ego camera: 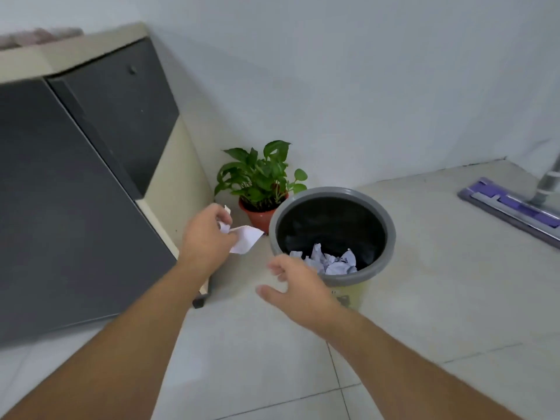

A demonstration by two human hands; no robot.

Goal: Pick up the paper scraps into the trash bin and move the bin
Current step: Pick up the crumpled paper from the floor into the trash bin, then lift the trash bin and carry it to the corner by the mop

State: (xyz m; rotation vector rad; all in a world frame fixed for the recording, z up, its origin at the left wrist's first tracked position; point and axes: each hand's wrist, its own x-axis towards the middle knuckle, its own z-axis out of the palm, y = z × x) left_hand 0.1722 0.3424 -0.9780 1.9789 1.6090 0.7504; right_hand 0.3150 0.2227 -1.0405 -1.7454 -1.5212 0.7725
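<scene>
A round trash bin (385,213) with a grey rim and a black liner stands on the tiled floor. Several crumpled white paper scraps (330,262) lie at its bottom. My left hand (206,237) is shut on a white paper scrap (247,239), held just left of the bin's rim and above the floor. My right hand (298,287) hovers at the bin's near-left rim with its fingers spread and nothing in them.
A potted green plant (260,183) in a red pot stands right behind the bin, by the wall. A dark cabinet on casters (75,183) fills the left. A purple flat mop (512,207) lies on the floor at the right.
</scene>
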